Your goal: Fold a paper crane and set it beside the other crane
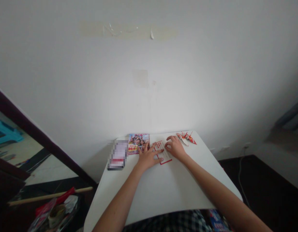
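Note:
A small white sheet of paper (163, 157) with red edges and printed text lies flat on the white table (163, 193). My left hand (149, 156) spreads its fingers over the sheet's left part, the fingertips resting on it. At the sheet's upper right edge is my right hand (175, 148), its fingers curled and thumb close to the fingertips; whether they pinch the paper is too small to make out. Beyond my left hand lies a colourful flyer (136, 140) showing people and a price. A folded red and white paper crane (187, 138) sits just past my right hand.
A phone-like item (118, 156), blurred out, lies at the table's left edge. The wall (149, 103) meets the table's far side. On the floor at left are a bin bag with rubbish (57, 214) and a wooden stick (52, 196). A cable (240, 174) hangs at right.

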